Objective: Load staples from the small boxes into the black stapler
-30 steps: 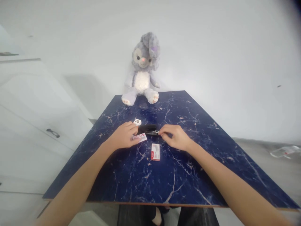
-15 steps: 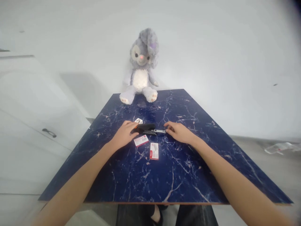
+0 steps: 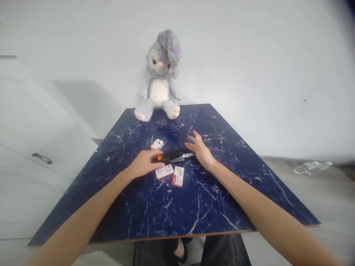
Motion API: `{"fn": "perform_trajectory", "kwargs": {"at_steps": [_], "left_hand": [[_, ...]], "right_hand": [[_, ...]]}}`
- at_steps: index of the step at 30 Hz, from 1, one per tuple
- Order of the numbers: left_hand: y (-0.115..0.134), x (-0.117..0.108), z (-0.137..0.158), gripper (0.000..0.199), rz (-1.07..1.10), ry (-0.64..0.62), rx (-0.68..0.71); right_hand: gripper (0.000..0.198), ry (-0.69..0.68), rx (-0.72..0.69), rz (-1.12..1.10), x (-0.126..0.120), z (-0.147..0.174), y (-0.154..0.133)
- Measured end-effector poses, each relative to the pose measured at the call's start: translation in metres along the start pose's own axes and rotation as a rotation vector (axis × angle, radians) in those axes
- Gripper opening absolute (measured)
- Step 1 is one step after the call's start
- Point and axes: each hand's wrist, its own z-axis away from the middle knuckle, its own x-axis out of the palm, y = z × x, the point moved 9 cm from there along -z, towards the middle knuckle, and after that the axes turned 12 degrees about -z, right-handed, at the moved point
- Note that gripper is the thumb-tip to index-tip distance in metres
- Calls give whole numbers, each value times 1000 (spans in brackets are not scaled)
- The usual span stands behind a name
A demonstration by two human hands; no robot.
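Black plastic stapler [image 3: 175,153] with an orange accent is gripped at its left end by the left hand [image 3: 146,162], thumb and fingers curled around it, over the middle of a blue marble-patterned worktop [image 3: 155,214]. From its right end a silvery metal strip [image 3: 190,154] juts toward the right hand [image 3: 203,150], which is held wide, fingers spread, with nothing seen in its grasp. Work on the strip is judged to be in hand; a firm left grip and straight alignment by the right hand seem to be called for next. Two flat red-and-white cardboard boxes [image 3: 178,176] lie on the near side. The stapler's left end is covered by fingers; whether the strip is touched by the right hand cannot be told, no staples can be made out, and both forearms are cut off below.
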Motion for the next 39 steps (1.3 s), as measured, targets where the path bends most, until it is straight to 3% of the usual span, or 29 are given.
{"fn": "perform_trajectory", "kwargs": {"at_steps": [7, 12, 16, 22, 26, 30, 34, 37, 39], "left_hand": [[5, 4, 0, 40, -41, 43, -18], [22, 4, 2, 35, -23, 42, 9], [30, 8, 5, 30, 38, 12, -17], [34, 14, 5, 31, 4, 20, -10], [30, 6, 0, 41, -200, 119, 52], [14, -8, -4, 44, -352, 264, 120], [-10, -6, -6, 44, -370, 206, 65], [-2, 1, -5, 41, -335, 178, 75], [13, 6, -4, 41, -299, 170, 113]], "right_hand": [[75, -109, 14, 24, 29, 14, 1], [72, -191, 65, -159, 55, 27, -2], [70, -174, 28, -304, 57, 34, -12], [67, -221, 41, -271, 54, 31, -7], [64, -330, -24, -27, 55, 28, -8], [50, -388, -295, 516, 62, 35, -23], [47, -233, -471, 781, 53, 35, -34], [45, -65, -479, 835, 40, 30, -37], [46, -36, -470, 840, 40, 30, -36]]}}
